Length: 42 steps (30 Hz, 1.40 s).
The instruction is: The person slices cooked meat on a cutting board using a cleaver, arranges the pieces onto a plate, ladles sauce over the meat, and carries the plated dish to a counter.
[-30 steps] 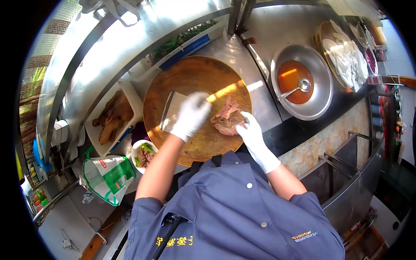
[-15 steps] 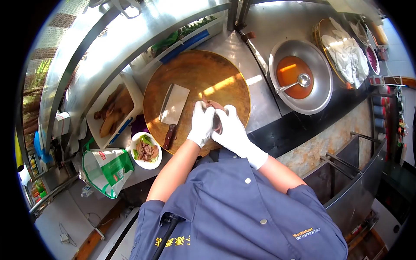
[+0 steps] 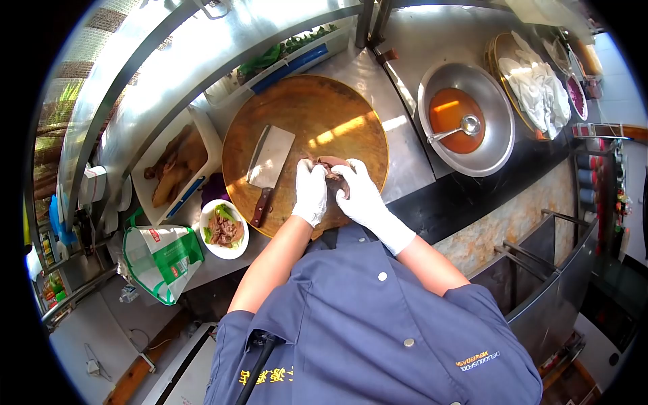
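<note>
Both my hands wear white gloves and are over the near part of a round wooden chopping board. My left hand grips one side of a piece of dark brown meat, while my right hand has its fingers curled on the other side. Gloved fingers hide part of the meat. A cleaver lies flat on the board to the left, its wooden handle toward me. Left of the board, a white bowl contains sliced brown meat over green leaves.
A white tub with whole cooked poultry is at left, above a green-and-white bag. To the right, a steel basin holds reddish-brown liquid and a ladle. White cloths lie over a round tray beyond it.
My fingers have shifted on the meat, and my hands are slightly farther apart at the fingertips. More of the meat now shows between them. The cleaver stays where it was on the board.
</note>
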{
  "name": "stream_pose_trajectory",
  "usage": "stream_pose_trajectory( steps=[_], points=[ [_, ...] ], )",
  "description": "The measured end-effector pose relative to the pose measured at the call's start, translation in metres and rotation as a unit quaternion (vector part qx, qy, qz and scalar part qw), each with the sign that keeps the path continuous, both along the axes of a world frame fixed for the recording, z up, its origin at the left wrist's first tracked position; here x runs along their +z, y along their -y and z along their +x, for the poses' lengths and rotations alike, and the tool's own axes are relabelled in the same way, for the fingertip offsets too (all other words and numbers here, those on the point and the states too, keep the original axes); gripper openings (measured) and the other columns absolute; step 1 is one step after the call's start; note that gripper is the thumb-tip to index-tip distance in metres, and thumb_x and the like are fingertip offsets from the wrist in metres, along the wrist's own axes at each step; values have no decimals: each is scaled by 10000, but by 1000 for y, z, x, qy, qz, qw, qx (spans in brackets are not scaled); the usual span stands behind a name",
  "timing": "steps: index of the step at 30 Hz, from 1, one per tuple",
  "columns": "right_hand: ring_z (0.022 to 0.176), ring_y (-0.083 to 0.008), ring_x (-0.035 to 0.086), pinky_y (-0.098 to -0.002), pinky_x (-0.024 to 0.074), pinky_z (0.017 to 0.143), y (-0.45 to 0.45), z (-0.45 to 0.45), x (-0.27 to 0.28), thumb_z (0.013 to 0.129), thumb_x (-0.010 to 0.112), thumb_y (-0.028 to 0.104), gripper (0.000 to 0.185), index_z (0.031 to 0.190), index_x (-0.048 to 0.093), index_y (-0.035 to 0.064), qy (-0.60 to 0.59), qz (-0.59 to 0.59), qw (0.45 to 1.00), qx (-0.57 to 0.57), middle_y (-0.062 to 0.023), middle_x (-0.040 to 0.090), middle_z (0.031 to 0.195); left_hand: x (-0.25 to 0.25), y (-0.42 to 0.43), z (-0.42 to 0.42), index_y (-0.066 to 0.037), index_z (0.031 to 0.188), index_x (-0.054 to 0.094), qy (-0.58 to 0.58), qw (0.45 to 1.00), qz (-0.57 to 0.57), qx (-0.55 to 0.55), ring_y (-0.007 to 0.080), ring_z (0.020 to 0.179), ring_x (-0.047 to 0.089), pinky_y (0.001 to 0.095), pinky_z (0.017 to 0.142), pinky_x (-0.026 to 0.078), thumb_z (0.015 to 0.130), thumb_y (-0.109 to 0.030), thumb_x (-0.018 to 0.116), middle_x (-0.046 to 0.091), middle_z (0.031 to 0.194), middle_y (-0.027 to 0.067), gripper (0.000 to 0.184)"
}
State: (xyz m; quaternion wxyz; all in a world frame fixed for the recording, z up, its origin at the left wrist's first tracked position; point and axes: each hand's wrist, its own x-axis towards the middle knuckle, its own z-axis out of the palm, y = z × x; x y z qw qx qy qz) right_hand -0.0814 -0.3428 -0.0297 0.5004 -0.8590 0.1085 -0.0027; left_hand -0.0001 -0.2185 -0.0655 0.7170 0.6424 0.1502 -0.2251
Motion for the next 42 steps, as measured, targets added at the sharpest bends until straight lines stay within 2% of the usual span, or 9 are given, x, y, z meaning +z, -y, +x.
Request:
stream_pose_trajectory(
  steps=[3,9,12,13,19,25,32,37,42],
  points=[
    [1182,-433,574,-430,507,1008,-4,-3,-11,804,668,72,503,1299,581,81,15,-3,999,-31,-239,481,1346,-11,-2,-4,-9,1106,506,39,999,15,-2,152,824,607,309,736,536,917,-9,465,611,977,77,193],
    [1312,-408,500,-435,445,1091,-1,-5,-2,753,755,136,626,1338,547,54,23,55,998,5,-223,471,1387,11,8,-6,-21,1168,471,20,997,62,-52,157,906,623,316,777,560,929,-50,615,610,1036,96,281],
    [1312,-402,506,-434,443,1093,-4,-9,6,744,770,148,660,1352,530,50,35,66,997,3,-220,471,1394,8,6,-9,-29,1186,454,13,999,18,-44,164,937,627,324,794,570,918,-69,684,603,1074,108,356],
    [1304,-409,510,-434,449,1089,-4,-8,0,746,768,148,655,1347,527,53,37,49,998,-2,-226,470,1391,7,4,-10,33,1160,468,14,999,-15,-24,197,944,663,332,813,578,857,-85,714,637,1095,159,408],
    [1258,-433,535,-445,474,1055,-8,-10,4,786,717,106,540,1292,535,58,-13,35,999,-15,-237,483,1358,-1,1,-17,-8,1167,452,99,980,142,-95,157,930,619,310,798,559,873,-33,645,587,1076,112,353],
    [1189,-477,591,-471,534,984,-2,-11,-19,823,649,47,495,1306,554,106,65,3,998,-23,-286,463,1394,-13,0,-19,3,1202,460,158,976,121,-87,152,925,609,306,817,546,863,-35,621,581,1096,115,377],
    [1209,-385,609,-413,500,1018,10,-6,-19,831,680,51,319,1150,686,67,54,62,996,-38,-229,600,1270,16,-15,-6,0,1276,507,48,987,-12,-153,136,968,623,284,864,528,912,-67,608,626,1106,86,383],
    [935,-208,649,-311,526,875,22,13,-19,855,691,30,239,1093,702,16,39,110,993,-28,-116,668,1014,14,-18,15,14,1223,552,6,987,-42,-152,146,941,650,302,861,550,931,-55,645,651,1083,84,314],
    [920,-150,630,-294,527,849,29,17,-26,887,664,32,282,1167,693,10,33,136,990,-25,-78,664,1029,19,-16,24,23,1302,530,6,985,-13,-171,182,1036,653,331,901,553,943,-136,716,641,1170,117,434]
  ],
)
